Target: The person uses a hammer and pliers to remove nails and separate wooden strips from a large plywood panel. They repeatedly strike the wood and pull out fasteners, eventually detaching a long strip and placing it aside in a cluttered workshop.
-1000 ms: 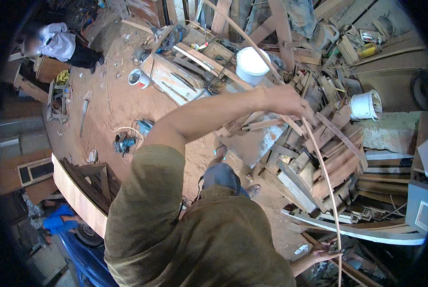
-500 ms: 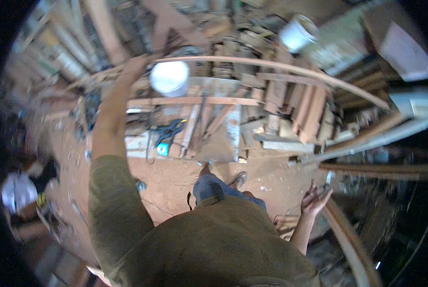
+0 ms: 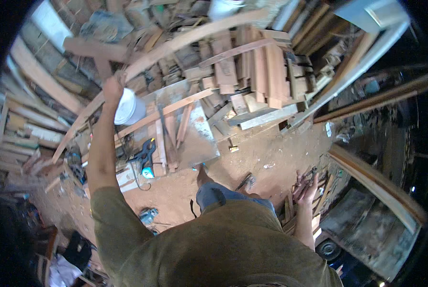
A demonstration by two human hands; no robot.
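Long wooden strip: the long wooden strip (image 3: pixel 175 45) runs past the far edge of the bench (image 3: pixel 199 136), one end beyond the bench's left end, the other over the scrap-wood pile (image 3: pixel 271 71) off its far right corner
Left hand: the left hand (image 3: pixel 112 90) is closed around the strip, beyond the white bucket (image 3: pixel 130 109) near the bench's far left corner
Right hand: the right hand (image 3: pixel 306 189) is off the strip, palm up, fingers spread and slightly curled, well apart from the bench's near right corner; whether the dark bit at its fingertips is held, I cannot tell
Weight and stiffness: probably light for its length, stiff across its width and springy along its run; the fisheye view bends it too, so its true curve is uncertain
Surface: looks like bare sawn wood, likely dry and grippy, with splinters possible at the edges
Where to hold: near mid-length for balance, or one hand towards each end to check the sway
Hard to see: the left fingers' wrap is mostly hidden; the strip's far end is blurred; the bucket covers part of the bench; the turquoise item (image 3: pixel 147 172) by the black clamp-like tool (image 3: pixel 144 152) is unclear
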